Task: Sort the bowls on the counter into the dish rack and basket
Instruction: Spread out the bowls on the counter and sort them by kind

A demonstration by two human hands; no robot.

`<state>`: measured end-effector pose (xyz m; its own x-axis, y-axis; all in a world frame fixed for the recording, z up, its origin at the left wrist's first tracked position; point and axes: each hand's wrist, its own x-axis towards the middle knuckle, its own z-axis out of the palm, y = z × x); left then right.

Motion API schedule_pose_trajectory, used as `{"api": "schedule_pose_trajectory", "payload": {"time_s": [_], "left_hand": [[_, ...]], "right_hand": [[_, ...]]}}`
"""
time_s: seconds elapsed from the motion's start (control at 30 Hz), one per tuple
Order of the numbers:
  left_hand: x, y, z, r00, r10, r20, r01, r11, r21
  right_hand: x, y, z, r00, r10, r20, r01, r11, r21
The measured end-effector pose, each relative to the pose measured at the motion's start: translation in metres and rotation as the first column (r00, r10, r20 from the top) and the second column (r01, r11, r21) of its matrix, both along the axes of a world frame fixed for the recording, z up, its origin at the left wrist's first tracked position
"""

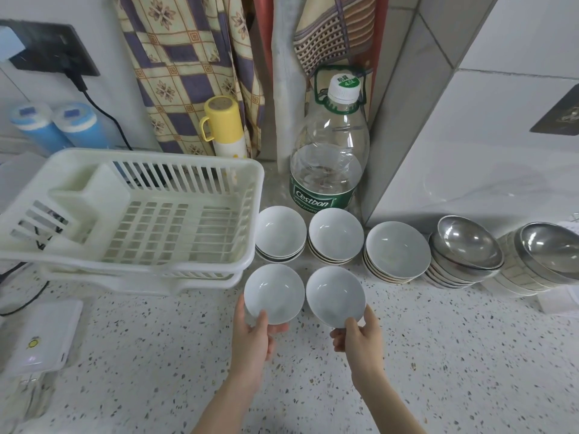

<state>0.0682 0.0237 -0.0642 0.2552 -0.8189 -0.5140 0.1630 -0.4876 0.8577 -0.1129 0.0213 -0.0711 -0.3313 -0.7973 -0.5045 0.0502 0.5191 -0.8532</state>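
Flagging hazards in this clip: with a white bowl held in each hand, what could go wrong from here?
1. The left hand and right hand each pinch a white bowl only at its near rim; that grip could slip.
2. Both bowls hang side by side, nearly touching, so they might knock together.
3. Swinging toward the dish rack could clip the stacked white bowls just behind.

There is a single view — a wide-angle camera on the person's head, looking forward and down at the speckled counter (438, 355). It sits close over the near edge, both forearms rising from the bottom of the frame. It faces the back wall and hanging cloths (188, 57). Straight lines bow toward the edges — so positions there are probably distorted.
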Motion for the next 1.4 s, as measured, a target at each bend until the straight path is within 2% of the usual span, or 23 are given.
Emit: {"api": "schedule_pose_trajectory", "payload": {"time_s": [0.37,0.47,0.7,0.8,0.87,0.9,0.97,1.0,1.03,1.1,1.23,1.3,1.4], "left_hand": [[0.0,-0.001,0.003,1.0,-0.018,-0.001,0.018,1.0,0.016],[0.001,0.0,0.006,0.999,-0.038,-0.003,0.038,0.999,0.017],[0.002,0.001,0.006,0.999,-0.05,-0.008,0.05,0.999,0.02],[0.002,0.001,0.004,0.997,-0.071,0.03,0.071,0.997,0.018],[0.002,0.005,0.005,0.993,-0.088,0.074,0.087,0.996,0.017],[0.002,0.008,0.005,0.99,-0.082,0.117,0.082,0.997,0.003],[0.003,0.017,0.006,0.969,-0.007,0.245,0.025,0.997,-0.071],[0.003,0.02,0.007,0.953,0.053,0.297,-0.017,0.992,-0.125],[0.002,0.02,0.009,0.94,0.112,0.321,-0.056,0.983,-0.176],[-0.004,0.012,0.015,0.938,0.165,0.304,-0.095,0.968,-0.23],[-0.027,-0.027,0.027,0.972,-0.021,0.234,0.055,0.988,-0.141],[-0.033,-0.048,0.027,0.993,0.01,0.114,-0.003,0.998,-0.061],[-0.036,-0.077,0.028,0.995,0.102,-0.017,-0.101,0.995,0.018]], "right_hand": [[-0.003,0.0,0.009,0.992,0.041,0.115,-0.041,0.999,-0.003],[-0.007,-0.001,0.012,0.993,0.077,0.094,-0.079,0.997,0.019],[-0.013,-0.003,0.012,0.992,0.092,-0.085,-0.092,0.996,0.012],[-0.009,-0.003,0.014,0.986,0.094,-0.139,-0.09,0.995,0.039],[-0.009,-0.001,0.018,0.967,0.105,-0.232,-0.093,0.994,0.059],[-0.011,0.001,0.02,0.936,0.105,-0.336,-0.093,0.994,0.051],[-0.017,0.006,0.026,0.807,0.065,-0.588,-0.094,0.995,-0.019],[-0.019,0.005,0.031,0.76,0.033,-0.65,-0.097,0.993,-0.063],[-0.019,0.001,0.036,0.753,0.017,-0.658,-0.105,0.99,-0.094],[-0.015,-0.014,0.046,0.818,0.032,-0.574,-0.119,0.986,-0.114],[-0.004,-0.057,0.058,0.954,0.057,-0.296,-0.066,0.998,-0.021],[0.0,-0.074,0.055,0.989,0.04,-0.141,-0.03,0.997,0.07],[0.006,-0.091,0.05,0.997,-0.001,-0.082,0.013,0.989,0.148]]}}
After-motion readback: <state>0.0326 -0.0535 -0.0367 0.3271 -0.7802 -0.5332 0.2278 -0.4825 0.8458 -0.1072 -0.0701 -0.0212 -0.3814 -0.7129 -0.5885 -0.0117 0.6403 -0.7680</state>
